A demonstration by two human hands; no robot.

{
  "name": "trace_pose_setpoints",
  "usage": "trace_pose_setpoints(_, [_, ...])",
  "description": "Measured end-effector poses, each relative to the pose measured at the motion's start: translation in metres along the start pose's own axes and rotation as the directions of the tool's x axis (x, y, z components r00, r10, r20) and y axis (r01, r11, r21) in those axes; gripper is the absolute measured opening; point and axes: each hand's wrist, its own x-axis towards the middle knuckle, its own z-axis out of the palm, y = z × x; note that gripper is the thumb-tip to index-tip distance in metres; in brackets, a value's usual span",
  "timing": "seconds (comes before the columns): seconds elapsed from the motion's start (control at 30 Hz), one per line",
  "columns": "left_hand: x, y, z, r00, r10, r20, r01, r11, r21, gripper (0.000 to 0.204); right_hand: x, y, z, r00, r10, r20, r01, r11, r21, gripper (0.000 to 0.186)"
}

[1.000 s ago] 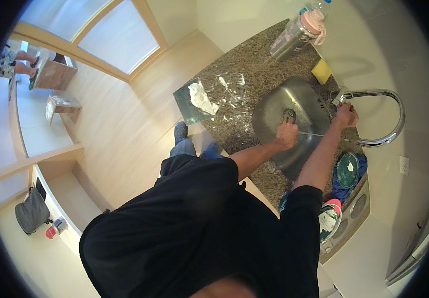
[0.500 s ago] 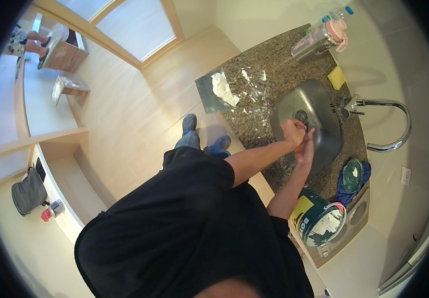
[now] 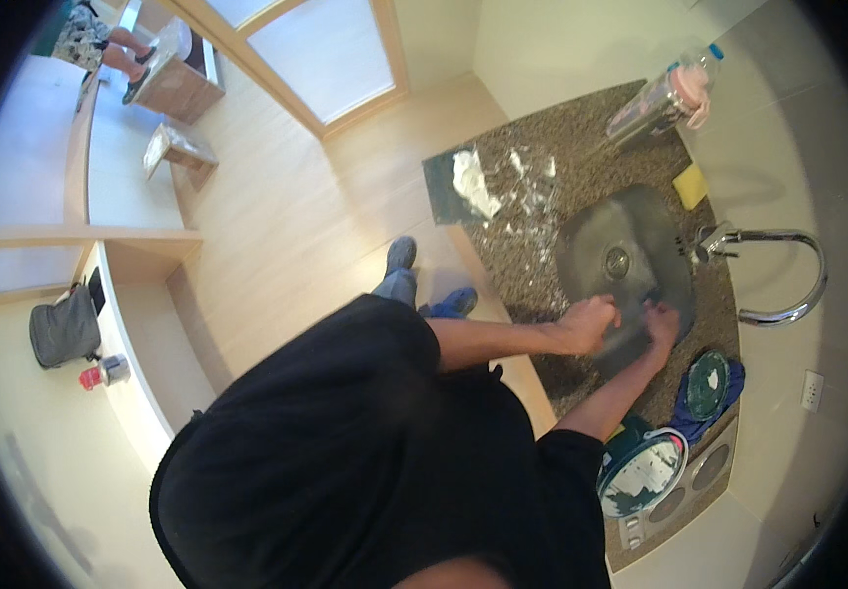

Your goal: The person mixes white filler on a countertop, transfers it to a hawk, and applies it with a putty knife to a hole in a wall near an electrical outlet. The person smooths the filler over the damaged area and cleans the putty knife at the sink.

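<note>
1. L hand: over sink, R of ctr; fingers loosely curled, couldn't tell if they held anything.
2. R hand: also over sink, a bit R of the other & apart from it; fingers bent, blurred, grip couldn't be told.
3. Sink was steel, set in brown speckled counter; drain showed above the hands.
4. Upper ctr: dk green board w/ white paste at counter's edge; white smears on stone just R.
5. Upper R: steel/pink flask, clear bottle w/ blue cap, yellow sponge.
6. Far R: chrome tap, spout curving R; socket lower on wall.
7. Lower R: green bucket, white stuff inside; green lid on blue cloth; hob alongside.
8. Room: pale floor, wood-framed door up top.
9. Upper L: another person's legs, low stool; grey bag at L.
</note>
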Motion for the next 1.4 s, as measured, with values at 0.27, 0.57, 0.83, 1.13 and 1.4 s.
trace_pose_setpoints(0.27, [-0.177, -0.186, -0.099, 0.770, -0.472, -0.429, 0.273, 0.852, -0.447, 0.019, 0.031, -0.011, 0.007, 0.943, -0.316, 0.104, 0.102, 0.573, 0.813, 0.028])
trace_pose_setpoints(0.57, [-0.346, -0.353, -0.219, 0.455, -0.845, -0.283, 0.480, 0.500, -0.721, 0.053, 0.007, 0.008, -0.058, 0.963, -0.235, -0.131, 0.219, 0.399, 0.891, 0.023])
trace_pose_setpoints(0.83, [-0.333, -0.335, -0.218, 0.273, -0.905, -0.326, 0.469, 0.421, -0.777, 0.052, 0.025, 0.011, -0.017, 0.945, -0.192, 0.265, -0.028, 0.758, 0.652, 0.019])
trace_pose_setpoints(1.13, [-0.143, -0.209, -0.210, 0.771, -0.561, -0.301, 0.089, 0.563, -0.822, 0.045, 0.015, -0.017, -0.089, 0.738, -0.675, 0.016, 0.108, 0.141, 0.984, 0.025])
trace_pose_setpoints(1.4, [-0.110, -0.228, -0.182, 0.744, -0.485, -0.459, -0.063, 0.633, -0.771, 0.022, -0.028, 0.007, -0.054, 0.931, -0.365, 0.010, 0.329, 0.850, 0.411, 0.027])
